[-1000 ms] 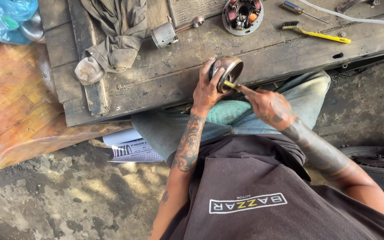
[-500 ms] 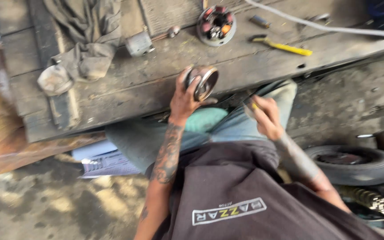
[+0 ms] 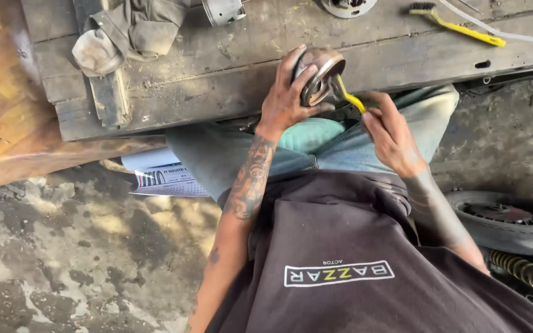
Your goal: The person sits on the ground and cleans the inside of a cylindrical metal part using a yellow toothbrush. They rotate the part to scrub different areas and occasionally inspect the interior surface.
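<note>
My left hand [image 3: 286, 98] grips a round, rusty metal cup-shaped part [image 3: 320, 75] at the near edge of a worn wooden bench [image 3: 229, 74], its open side turned to the right. My right hand [image 3: 390, 132] holds a thin yellow-handled tool [image 3: 350, 95] whose tip reaches into the open mouth of the metal part. Both forearms are tattooed. I sit with my knees in grey-blue trousers under the bench edge.
On the bench lie a grey rag [image 3: 128, 31], a small metal cylinder [image 3: 223, 9], a round coil assembly [image 3: 348, 5], a yellow-handled brush [image 3: 458, 26] and a white hose [image 3: 513, 36]. A tyre [image 3: 507, 222] and a spring [image 3: 525, 271] lie at right, papers [image 3: 161, 176] on the concrete floor.
My right hand pulled away from the metal part half a second ago and has come back, the yellow tool now poking into its mouth. The view has shifted and steadied.
</note>
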